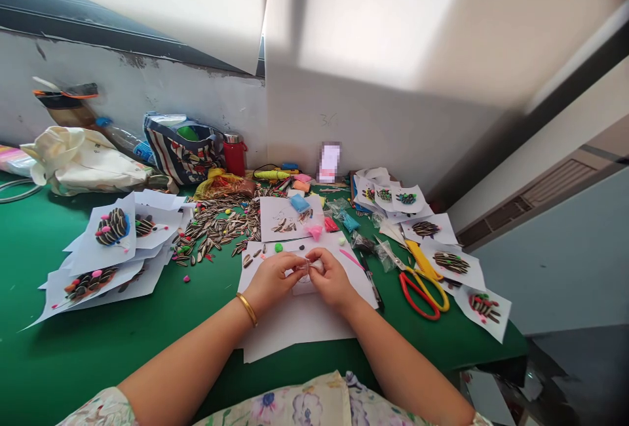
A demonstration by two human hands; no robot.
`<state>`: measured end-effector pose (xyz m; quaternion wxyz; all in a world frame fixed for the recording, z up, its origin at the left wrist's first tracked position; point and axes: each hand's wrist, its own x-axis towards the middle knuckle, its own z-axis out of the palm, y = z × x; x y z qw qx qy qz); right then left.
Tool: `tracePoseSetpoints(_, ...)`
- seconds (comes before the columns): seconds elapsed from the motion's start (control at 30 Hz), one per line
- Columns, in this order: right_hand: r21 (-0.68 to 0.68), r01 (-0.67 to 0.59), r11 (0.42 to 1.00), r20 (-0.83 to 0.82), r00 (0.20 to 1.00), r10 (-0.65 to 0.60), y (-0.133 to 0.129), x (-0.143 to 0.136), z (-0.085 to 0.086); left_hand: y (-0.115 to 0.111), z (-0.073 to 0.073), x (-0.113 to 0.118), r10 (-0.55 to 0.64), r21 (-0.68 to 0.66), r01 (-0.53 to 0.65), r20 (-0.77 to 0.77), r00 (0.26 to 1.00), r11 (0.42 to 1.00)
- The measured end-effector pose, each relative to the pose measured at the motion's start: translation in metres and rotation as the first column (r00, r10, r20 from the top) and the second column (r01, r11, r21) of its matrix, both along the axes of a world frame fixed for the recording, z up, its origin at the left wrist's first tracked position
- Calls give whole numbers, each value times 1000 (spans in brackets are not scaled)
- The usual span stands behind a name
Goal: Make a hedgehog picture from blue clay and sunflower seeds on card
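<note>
My left hand (273,278) and my right hand (335,282) meet over the white paper (275,334), fingers closed in a pinch. Between the fingertips is a small clear plastic packet (308,267), with something whitish in it that is partly hidden. Just beyond the hands lie a green clay ball (278,248), a dark bit of clay (301,248) and a few sunflower seeds (248,260). A pink strip (350,258) lies on the paper to the right of my right hand.
Loose sunflower seeds (211,229) spread at the back left. Papers with seed pictures are stacked on the left (101,262) and right (449,261). Scissors (417,288), a black pen (372,282) and blue clay packets (299,203) lie around. A red bottle (234,154) stands behind.
</note>
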<state>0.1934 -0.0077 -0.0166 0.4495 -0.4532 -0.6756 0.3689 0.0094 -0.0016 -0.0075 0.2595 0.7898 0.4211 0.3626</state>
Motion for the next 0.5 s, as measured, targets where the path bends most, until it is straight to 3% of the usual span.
tracePoseSetpoints(0.13, -15, 16, 1000, -12, 1000, -16, -1, 0, 4, -1, 2, 2, 11, 51, -13, 38, 999, 999)
tracePoseSetpoints(0.33, -149, -38, 988, -266, 964, -3, -1, -1, 5, -1, 6, 0, 72, 273, -75, 23, 997, 959)
tracePoseSetpoints(0.5, -194, -72, 978, -327, 945, 5, -1, -1, 3, -1, 6, 0, 75, 358, -59, -30, 997, 932)
